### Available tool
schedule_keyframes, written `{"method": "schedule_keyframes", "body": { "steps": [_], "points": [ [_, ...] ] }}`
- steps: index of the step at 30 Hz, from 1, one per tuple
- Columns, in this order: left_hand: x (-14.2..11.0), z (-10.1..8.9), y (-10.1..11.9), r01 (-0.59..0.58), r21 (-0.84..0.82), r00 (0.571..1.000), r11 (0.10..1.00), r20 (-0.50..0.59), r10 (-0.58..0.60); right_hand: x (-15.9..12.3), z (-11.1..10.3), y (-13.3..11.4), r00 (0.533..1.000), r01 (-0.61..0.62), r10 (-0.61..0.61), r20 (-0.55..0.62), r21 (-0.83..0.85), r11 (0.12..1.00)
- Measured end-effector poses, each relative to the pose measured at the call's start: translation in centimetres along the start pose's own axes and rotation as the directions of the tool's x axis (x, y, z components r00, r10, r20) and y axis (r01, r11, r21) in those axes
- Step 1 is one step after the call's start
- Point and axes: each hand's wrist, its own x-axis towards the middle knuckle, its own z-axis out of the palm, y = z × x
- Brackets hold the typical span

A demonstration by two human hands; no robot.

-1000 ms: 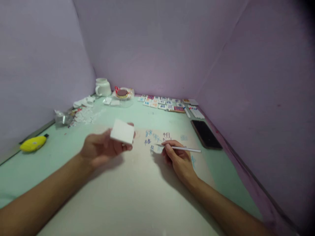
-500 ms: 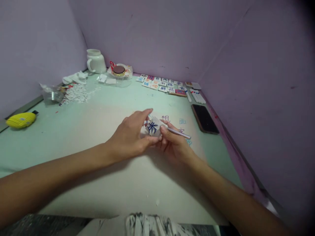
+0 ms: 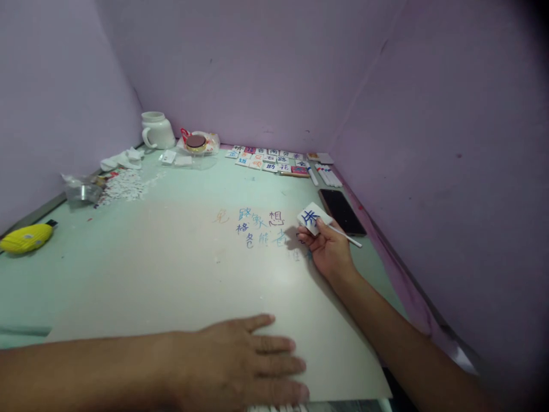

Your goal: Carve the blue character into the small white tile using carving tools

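In my right hand (image 3: pixel 332 252) is a small white card (image 3: pixel 309 218) with a dark blue Chinese character on it. The same hand also grips a thin pale stick-like tool (image 3: pixel 348 235), whose end sticks out to the right. My left hand (image 3: pixel 257 360) lies with fingers spread over the near part of a large white board (image 3: pixel 171 286). Handwritten Chinese characters (image 3: pixel 257 226) in several colours cover the board's far middle; my right hand hides some of them.
A phone (image 3: pixel 342 212) lies right of my right hand. Behind are rows of character cards (image 3: pixel 270 160) and white pens (image 3: pixel 328 175). At the far left stand a white jug (image 3: pixel 158 131), paper scraps (image 3: pixel 122 186), a plastic bag (image 3: pixel 81 189) and a yellow pouch (image 3: pixel 28 237).
My left hand has left the card and come down toward me onto the board, fingers spread. My right hand has carried the card and the tool to the right.
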Motion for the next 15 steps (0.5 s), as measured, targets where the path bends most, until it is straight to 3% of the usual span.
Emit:
{"method": "schedule_keyframes", "body": {
  "steps": [2, 4, 5, 7, 9, 10, 11, 12, 13, 14, 15],
  "points": [
    [0.3, -1.1, -3.2, 0.039, 0.166, 0.998, 0.985, -0.058, -0.030, 0.0, 0.0, 0.2, 1.000, 0.008, -0.008, 0.007, -0.004, 1.000],
    [0.3, -3.2, -6.9, 0.165, 0.346, 0.984, 0.924, -0.116, -0.132, 0.0, 0.0, 0.1, 1.000, 0.017, -0.017, 0.014, -0.009, 1.000],
    [0.2, -4.5, -8.5, 0.300, 0.412, 0.951, 0.860, -0.197, -0.237, 0.0, 0.0, 0.1, 1.000, 0.025, -0.025, 0.015, -0.010, 1.000],
    [-0.4, -6.8, -10.5, 0.558, 0.423, 0.817, 0.714, -0.432, -0.382, 0.1, -0.1, -0.2, 0.999, 0.052, -0.052, 0.006, -0.005, 0.999],
    [-1.4, -7.7, -10.1, 0.638, 0.399, 0.744, 0.658, -0.540, -0.394, 0.2, -0.3, -0.5, 0.996, 0.086, -0.086, -0.018, 0.009, 0.996],
    [-2.1, -7.5, -8.9, 0.622, 0.404, 0.756, 0.670, -0.534, -0.379, 0.3, -0.4, -0.7, 0.994, 0.102, -0.101, -0.034, 0.018, 0.995],
    [-3.0, -6.8, -7.3, 0.504, 0.412, 0.839, 0.759, -0.444, -0.315, 0.5, -0.6, -0.8, 0.992, 0.113, -0.112, -0.052, 0.026, 0.993],
    [-3.8, -5.9, -5.5, 0.319, 0.387, 0.937, 0.865, -0.265, -0.228, 0.6, -0.7, -0.8, 0.991, 0.119, -0.116, -0.068, 0.033, 0.992],
    [-4.7, -4.9, -3.6, 0.178, 0.319, 0.983, 0.931, -0.108, -0.151, 0.7, -0.8, -0.9, 0.990, 0.118, -0.114, -0.082, 0.038, 0.992],
    [-5.6, -3.9, -2.1, 0.121, 0.234, 0.992, 0.965, 0.018, -0.129, 0.9, -0.9, -0.8, 0.990, 0.111, -0.107, -0.094, 0.041, 0.993],
    [-6.4, -3.0, -1.0, 0.139, 0.167, 0.987, 0.976, 0.052, -0.150, 1.0, -0.9, -0.7, 0.990, 0.101, -0.096, -0.103, 0.043, 0.994]
  ]
}}
